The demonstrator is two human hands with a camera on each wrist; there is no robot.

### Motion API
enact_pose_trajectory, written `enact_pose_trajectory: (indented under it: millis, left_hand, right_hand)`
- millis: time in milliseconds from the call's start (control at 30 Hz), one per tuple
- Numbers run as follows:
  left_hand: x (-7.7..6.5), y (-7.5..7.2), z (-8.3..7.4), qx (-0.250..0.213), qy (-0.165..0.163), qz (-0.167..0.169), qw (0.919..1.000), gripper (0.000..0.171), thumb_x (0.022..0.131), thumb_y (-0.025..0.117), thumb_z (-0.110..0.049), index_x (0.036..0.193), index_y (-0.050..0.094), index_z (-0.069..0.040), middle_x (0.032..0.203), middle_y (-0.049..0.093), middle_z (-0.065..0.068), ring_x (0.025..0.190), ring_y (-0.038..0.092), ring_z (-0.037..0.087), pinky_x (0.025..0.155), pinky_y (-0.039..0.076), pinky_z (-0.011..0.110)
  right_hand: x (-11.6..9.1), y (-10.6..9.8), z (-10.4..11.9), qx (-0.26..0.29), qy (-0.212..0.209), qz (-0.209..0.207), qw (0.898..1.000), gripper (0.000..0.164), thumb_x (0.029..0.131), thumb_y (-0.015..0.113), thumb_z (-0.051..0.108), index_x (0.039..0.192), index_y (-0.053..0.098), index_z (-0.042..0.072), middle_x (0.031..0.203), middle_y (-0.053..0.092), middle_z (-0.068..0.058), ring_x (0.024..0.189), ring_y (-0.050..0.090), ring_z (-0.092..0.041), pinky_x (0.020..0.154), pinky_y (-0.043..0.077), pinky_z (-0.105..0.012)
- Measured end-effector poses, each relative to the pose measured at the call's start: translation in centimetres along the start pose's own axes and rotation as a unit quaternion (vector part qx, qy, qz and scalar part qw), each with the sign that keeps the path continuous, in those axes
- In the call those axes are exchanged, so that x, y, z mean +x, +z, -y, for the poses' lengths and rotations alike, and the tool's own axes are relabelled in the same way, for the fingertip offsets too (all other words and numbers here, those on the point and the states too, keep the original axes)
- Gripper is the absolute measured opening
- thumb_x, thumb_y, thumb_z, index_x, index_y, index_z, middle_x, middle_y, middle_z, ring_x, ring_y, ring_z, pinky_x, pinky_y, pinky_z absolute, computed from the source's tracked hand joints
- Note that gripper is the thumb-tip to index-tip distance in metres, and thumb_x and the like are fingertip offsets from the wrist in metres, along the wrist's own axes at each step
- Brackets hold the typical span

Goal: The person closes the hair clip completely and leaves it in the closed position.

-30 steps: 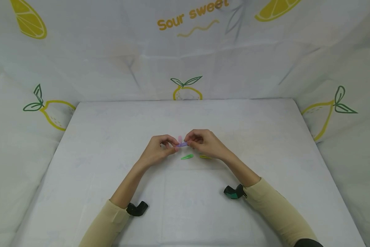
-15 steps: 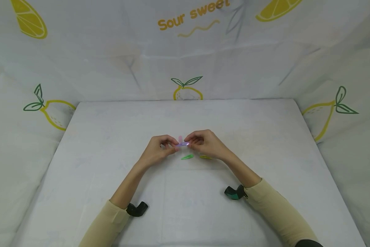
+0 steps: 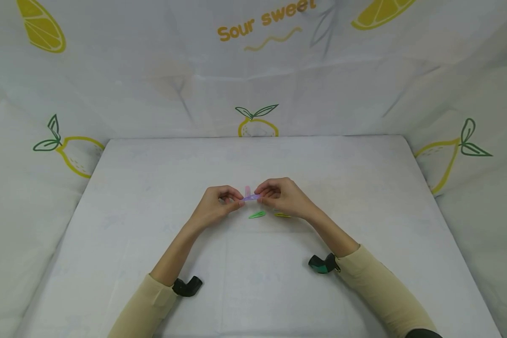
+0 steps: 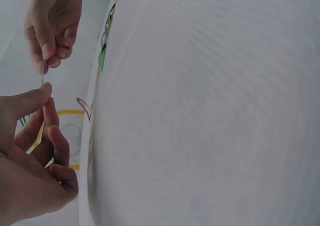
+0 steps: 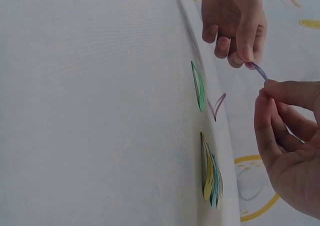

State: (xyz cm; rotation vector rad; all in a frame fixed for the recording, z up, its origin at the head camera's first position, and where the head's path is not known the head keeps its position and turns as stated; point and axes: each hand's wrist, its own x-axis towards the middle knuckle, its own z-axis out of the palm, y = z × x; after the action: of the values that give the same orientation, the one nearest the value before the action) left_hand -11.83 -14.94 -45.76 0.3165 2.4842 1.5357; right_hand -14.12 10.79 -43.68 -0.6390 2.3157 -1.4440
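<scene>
Both hands hold one purple snap hair clip (image 3: 251,197) above the table, one at each end. My left hand (image 3: 214,205) pinches its left end between thumb and fingertips. The right end sits between the thumb and fingertips of my right hand (image 3: 284,197). In the right wrist view the clip appears as a thin, slightly curved strip (image 5: 260,72) between the hands; its ends are hidden by fingers. A pink hair clip (image 5: 217,107), spread open in a V, is on the table behind it. Nearer lie a green hair clip (image 3: 257,214) and a yellow hair clip (image 3: 283,215).
In the right wrist view, teal clips (image 5: 216,186) lie close against the yellow one. The white-covered table (image 3: 152,169) meets lemon-printed cloth walls (image 3: 160,94) at its back and sides. A black wrist camera (image 3: 188,286) sits at the left cuff, another (image 3: 323,263) at the right.
My right hand has shifted slightly right, and a little more of the purple hair clip shows between the hands. Both hands keep their pinch. The clips on the table have not moved.
</scene>
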Motion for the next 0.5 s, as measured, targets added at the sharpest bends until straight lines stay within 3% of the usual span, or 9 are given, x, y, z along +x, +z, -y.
enact_pose_trajectory:
  millis: [233, 500]
  left_hand:
    - [0.01, 0.05, -0.01, -0.003, -0.029, 0.01, 0.9995, 0.011, 0.095, 0.082, -0.018, 0.101, 0.081, -0.009, 0.087, 0.073, 0.002, 0.074, 0.056, 0.013, 0.067, 0.045, 0.021]
    - [0.03, 0.11, -0.17, -0.005, -0.03, 0.028, 0.9991, 0.01, 0.095, 0.082, -0.016, 0.1, 0.081, -0.007, 0.08, 0.067, -0.002, 0.069, 0.05, 0.011, 0.064, 0.041, 0.021]
  right_hand:
    - [-0.11, -0.12, -0.01, -0.009, -0.009, 0.003, 1.0, 0.017, 0.1, 0.075, 0.005, 0.113, 0.078, -0.004, 0.104, 0.079, -0.017, 0.092, 0.073, -0.02, 0.082, 0.058, -0.018]
    - [-0.01, -0.17, -0.29, -0.018, 0.009, 0.008, 1.0, 0.014, 0.099, 0.076, 0.005, 0.111, 0.08, 0.0, 0.101, 0.079, -0.014, 0.089, 0.072, -0.016, 0.082, 0.057, -0.019]
